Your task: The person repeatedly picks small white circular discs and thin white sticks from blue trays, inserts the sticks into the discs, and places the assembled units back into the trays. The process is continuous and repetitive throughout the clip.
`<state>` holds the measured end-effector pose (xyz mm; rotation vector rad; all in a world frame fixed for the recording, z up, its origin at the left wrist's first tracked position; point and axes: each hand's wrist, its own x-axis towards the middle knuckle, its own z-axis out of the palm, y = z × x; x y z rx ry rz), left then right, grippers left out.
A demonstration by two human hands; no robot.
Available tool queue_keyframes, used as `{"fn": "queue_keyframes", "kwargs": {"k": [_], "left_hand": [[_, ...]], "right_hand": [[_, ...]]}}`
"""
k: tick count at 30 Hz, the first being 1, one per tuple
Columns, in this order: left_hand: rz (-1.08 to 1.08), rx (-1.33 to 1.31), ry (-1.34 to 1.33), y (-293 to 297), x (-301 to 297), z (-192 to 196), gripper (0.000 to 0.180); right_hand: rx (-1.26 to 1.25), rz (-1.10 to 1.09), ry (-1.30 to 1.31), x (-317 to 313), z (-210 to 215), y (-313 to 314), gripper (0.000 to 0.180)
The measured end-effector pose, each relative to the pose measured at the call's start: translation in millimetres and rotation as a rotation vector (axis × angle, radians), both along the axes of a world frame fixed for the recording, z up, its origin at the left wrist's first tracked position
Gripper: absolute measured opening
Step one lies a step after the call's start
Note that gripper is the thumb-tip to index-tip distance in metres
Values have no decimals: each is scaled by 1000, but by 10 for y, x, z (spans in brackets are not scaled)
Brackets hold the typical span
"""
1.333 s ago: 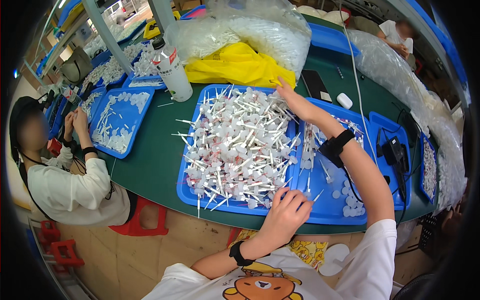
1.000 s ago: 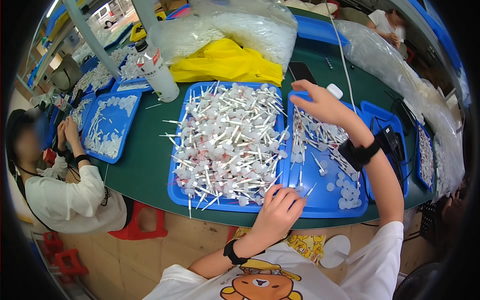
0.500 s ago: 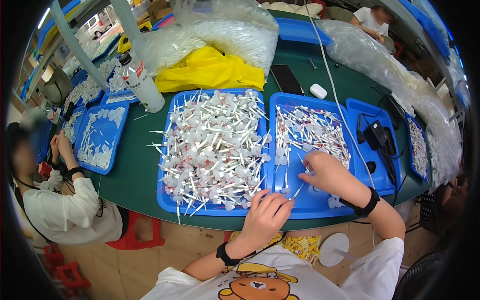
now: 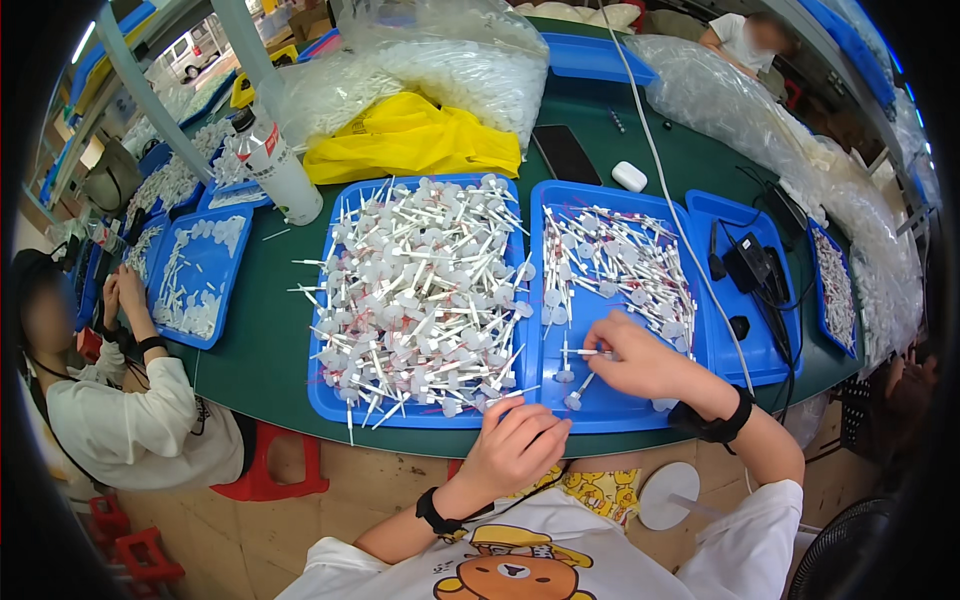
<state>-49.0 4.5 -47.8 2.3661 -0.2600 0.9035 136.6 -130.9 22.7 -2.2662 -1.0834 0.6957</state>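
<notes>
My right hand (image 4: pixel 640 358) pinches a thin white stick-like part (image 4: pixel 577 352) over the near half of the right blue tray (image 4: pixel 628 408). My left hand (image 4: pixel 522 442) is closed at the tray's near edge, with another thin white stick (image 4: pixel 514 393) poking out past its thumb and forefinger. Just below my right fingertips lies a loose part with a round translucent disc (image 4: pixel 573 401). A pile of similar white parts with discs and red threads (image 4: pixel 620 262) fills the far half of this tray. The left blue tray holds a larger heap of them (image 4: pixel 425 290).
Farther right, a blue tray (image 4: pixel 722 215) carries a black adapter and cables; a white cord (image 4: pixel 690 250) crosses over it. Behind the trays are a phone (image 4: pixel 566 155), a white case (image 4: pixel 629 177), a yellow bag (image 4: pixel 415 140) and a bottle (image 4: pixel 280 172). A co-worker (image 4: pixel 130 400) sits at left.
My right hand has shifted slightly down and left, and a white stick now points left from its fingers. My left hand has moved slightly down and left. A disc-ended part now lies below the right fingertips.
</notes>
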Motion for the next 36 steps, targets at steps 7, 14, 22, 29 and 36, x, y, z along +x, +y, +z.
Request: {"fn": "queue_keyframes", "kwargs": {"k": [7, 14, 22, 29, 36], "left_hand": [[8, 15, 2, -5, -8, -42, 25], [-13, 21, 10, -4, -9, -39, 26], [-13, 4, -17, 10, 7, -28, 26], [-64, -19, -19, -9, -11, -47, 26], [-18, -14, -28, 24, -18, -40, 26]], "right_hand": [[-390, -32, -311, -208, 81, 306, 56], [-245, 77, -311, -342, -39, 146, 29], [51, -93, -122, -120, 385, 191, 11], [439, 217, -447, 356, 714, 1561, 37], [298, 570, -696, 649, 191, 3501, 20]]}}
